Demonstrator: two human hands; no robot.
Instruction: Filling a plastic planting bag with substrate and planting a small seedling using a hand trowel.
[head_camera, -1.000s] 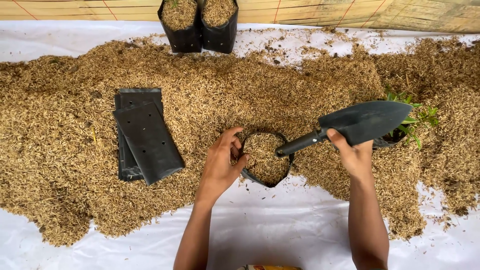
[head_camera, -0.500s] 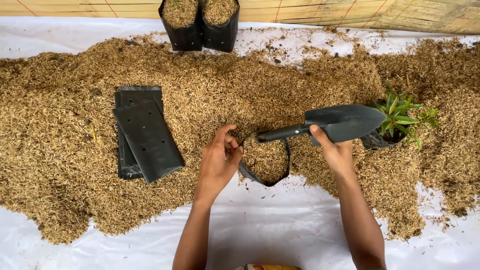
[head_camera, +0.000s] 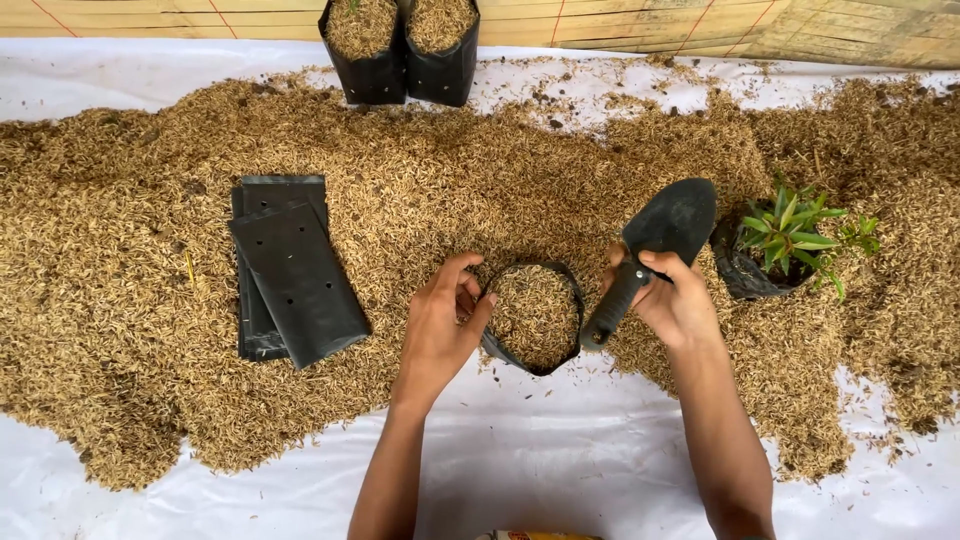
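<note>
My left hand (head_camera: 440, 325) pinches the left rim of a small black grow bag (head_camera: 533, 316) that stands open and is filled with rice husk. My right hand (head_camera: 672, 295) grips the handle of a black hand trowel (head_camera: 660, 240), whose blade points up and away to the right of the bag. The bag sits at the near edge of a wide heap of rice husk (head_camera: 450, 180) spread on a white sheet (head_camera: 560, 470).
A stack of flat black grow bags (head_camera: 290, 265) lies on the husk to the left. Two filled black bags (head_camera: 400, 45) stand at the far edge. A small green seedling in a black bag (head_camera: 780, 245) sits just right of the trowel.
My right hand has swung the trowel from lying level over the seedling to standing blade-up, and has drawn in closer to the bag. My left hand has stayed on the bag's rim.
</note>
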